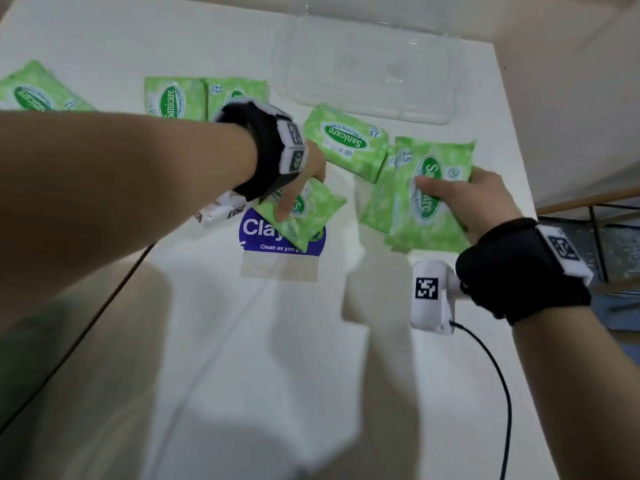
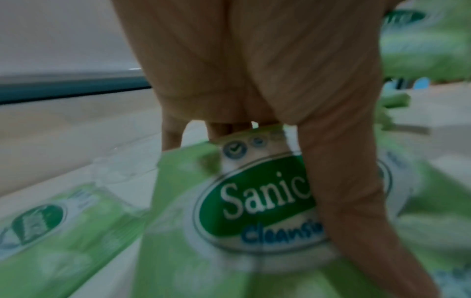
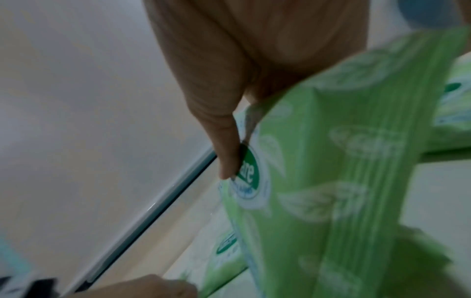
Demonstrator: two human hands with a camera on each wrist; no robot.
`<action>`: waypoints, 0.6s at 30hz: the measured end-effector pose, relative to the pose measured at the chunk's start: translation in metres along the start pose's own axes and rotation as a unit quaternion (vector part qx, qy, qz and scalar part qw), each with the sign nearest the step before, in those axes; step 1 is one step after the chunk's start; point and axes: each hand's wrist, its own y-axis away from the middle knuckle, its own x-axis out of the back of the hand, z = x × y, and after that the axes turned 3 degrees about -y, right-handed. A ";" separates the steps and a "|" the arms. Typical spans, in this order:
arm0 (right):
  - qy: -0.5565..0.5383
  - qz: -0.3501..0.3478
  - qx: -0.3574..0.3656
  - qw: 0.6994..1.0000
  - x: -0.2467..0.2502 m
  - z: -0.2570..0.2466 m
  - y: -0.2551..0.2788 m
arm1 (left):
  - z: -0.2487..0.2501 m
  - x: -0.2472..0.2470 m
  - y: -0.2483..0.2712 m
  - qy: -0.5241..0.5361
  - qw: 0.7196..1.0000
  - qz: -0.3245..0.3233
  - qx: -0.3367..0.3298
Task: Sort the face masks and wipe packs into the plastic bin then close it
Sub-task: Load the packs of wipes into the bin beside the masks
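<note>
Several green Sanicare wipe packs lie on the white table. My left hand [image 1: 294,188] grips one wipe pack [image 1: 313,216] just above a blue label; in the left wrist view its thumb lies across the pack's logo [image 2: 249,203]. My right hand [image 1: 464,199] holds another wipe pack [image 1: 433,195] lifted off the table, thumb [image 3: 226,149] pressed on its front. A clear plastic bin [image 1: 367,67] stands at the back, past a loose pack [image 1: 346,147]. No face masks show.
More packs lie at the back left [image 1: 173,98] and far left [image 1: 38,91]. A blue Clay sticker [image 1: 263,237] with tape is on the table. The table's right edge [image 1: 512,161] drops beside my right hand. Wrist-camera cables trail toward me.
</note>
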 end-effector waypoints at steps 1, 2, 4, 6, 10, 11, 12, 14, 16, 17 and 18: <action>0.015 0.012 0.002 1.000 0.001 -0.002 -0.008 | -0.006 0.003 0.002 0.036 0.999 0.017 0.003; 0.025 0.017 0.007 1.000 0.001 -0.002 -0.015 | -0.012 0.008 0.003 0.064 0.997 0.045 0.007; 0.057 0.022 0.006 0.998 -0.004 0.000 -0.031 | -0.022 0.020 0.000 0.110 0.987 0.113 0.012; 0.110 0.032 -0.006 0.993 -0.010 0.001 -0.043 | -0.027 0.034 -0.012 0.123 0.980 0.155 0.018; 0.198 0.015 -0.010 0.980 -0.021 0.000 -0.057 | -0.022 0.049 -0.043 0.137 0.979 0.153 0.006; 0.210 0.002 -0.015 0.978 -0.024 0.001 -0.058 | -0.020 0.050 -0.051 0.135 0.980 0.148 -0.002; 0.216 -0.007 -0.017 0.976 -0.026 0.002 -0.059 | -0.018 0.050 -0.058 0.130 0.981 0.144 -0.008; 0.215 -0.015 -0.011 0.977 -0.029 0.004 -0.060 | -0.015 0.048 -0.063 0.138 0.981 0.134 -0.028; 0.212 -0.018 0.002 0.977 -0.030 0.004 -0.059 | -0.015 0.044 -0.062 0.138 0.982 0.124 -0.027; 0.212 -0.018 0.008 0.977 -0.029 0.003 -0.058 | -0.015 0.041 -0.060 0.138 0.982 0.131 -0.020; 0.210 -0.020 0.013 0.977 -0.029 0.002 -0.057 | -0.014 0.039 -0.058 0.133 0.982 0.137 -0.007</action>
